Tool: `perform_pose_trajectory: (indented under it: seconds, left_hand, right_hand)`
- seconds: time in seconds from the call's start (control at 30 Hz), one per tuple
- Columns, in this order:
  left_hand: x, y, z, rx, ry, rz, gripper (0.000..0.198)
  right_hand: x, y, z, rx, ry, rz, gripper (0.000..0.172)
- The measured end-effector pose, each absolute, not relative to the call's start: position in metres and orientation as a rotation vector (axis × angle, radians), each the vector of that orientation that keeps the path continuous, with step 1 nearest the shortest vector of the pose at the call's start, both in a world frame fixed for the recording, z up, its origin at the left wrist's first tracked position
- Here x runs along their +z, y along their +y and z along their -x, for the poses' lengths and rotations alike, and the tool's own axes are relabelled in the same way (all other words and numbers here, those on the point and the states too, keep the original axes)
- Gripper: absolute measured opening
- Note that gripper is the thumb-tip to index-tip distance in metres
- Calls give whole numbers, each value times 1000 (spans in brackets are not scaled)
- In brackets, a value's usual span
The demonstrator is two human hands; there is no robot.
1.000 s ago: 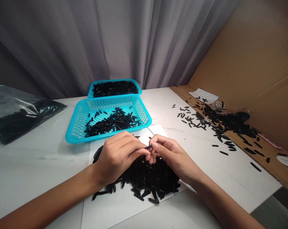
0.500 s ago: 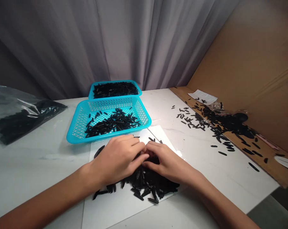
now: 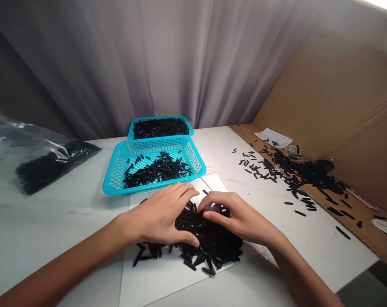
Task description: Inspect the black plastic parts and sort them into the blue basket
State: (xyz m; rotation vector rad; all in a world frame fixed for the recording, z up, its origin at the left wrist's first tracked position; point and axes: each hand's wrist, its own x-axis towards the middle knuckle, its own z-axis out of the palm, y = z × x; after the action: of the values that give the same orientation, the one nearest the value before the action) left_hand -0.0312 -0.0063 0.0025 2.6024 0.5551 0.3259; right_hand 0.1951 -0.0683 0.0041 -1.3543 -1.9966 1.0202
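Note:
A heap of thin black strip-like pieces [image 3: 209, 238] lies on a white board [image 3: 148, 283] in front of me; their exact kind I cannot make out. My left hand [image 3: 167, 213] is over the heap's left side, thumb spread away from its fingers, with nothing visible in it. On the right, my right hand [image 3: 231, 213] touches the top of the heap. Its fingers are curved, and a small gap shows between thumb and forefinger. Just behind the board stands a blue perforated basket [image 3: 109, 179] with loose black pieces inside.
A fuller blue basket [image 3: 190, 131] stands behind, by the grey curtain [image 3: 177, 55]. At left lies a clear plastic bag [image 3: 81, 149] of black material. Scattered black pieces [image 3: 270, 170] spread rightward onto a cardboard strip [image 3: 241, 130], near a paper slip [image 3: 273, 138].
My hands, which met at the fingertips over the heap, have come apart. My left hand has opened, its thumb moving down, while my right hand has shifted slightly right. The view has tilted a little.

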Motion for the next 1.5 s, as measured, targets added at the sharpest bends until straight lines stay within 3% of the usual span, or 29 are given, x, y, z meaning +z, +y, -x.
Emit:
perform_pose_trajectory:
  seconds: [0.1,0.33,0.53,0.67,0.77,0.9,1.2,1.5]
  left_hand:
    - [-8,-4,48,299,639,-2555,92]
    - [-37,-9,101,392,790,-2410,83]
    - [-46,-23,90,473,829,-2446,86]
    - [-47,-27,79,595,810,-2423,76]
    - [-54,-26,84,733,1082,-2302,60]
    - [-70,-22,95,749,1252,-2200,65]
    - [-83,-17,82,659,1033,-2309,85]
    - [-91,-6,66,689,930,-2316,88]
  right_hand:
    - [5,-75,-201,894,-1976,1396,21]
    - [-28,-106,-212,701,-1959,1692,56]
    - [-47,-96,-194,628,-1982,1652,74]
    - [-41,-87,-174,615,-1987,1573,67]
    - [-33,-92,-174,618,-2010,1511,58]
    - [-34,-110,-198,554,-1941,1577,60]
    - [-67,-118,-196,489,-1865,1747,75]
    - [-69,-73,-146,539,-1767,1650,63]
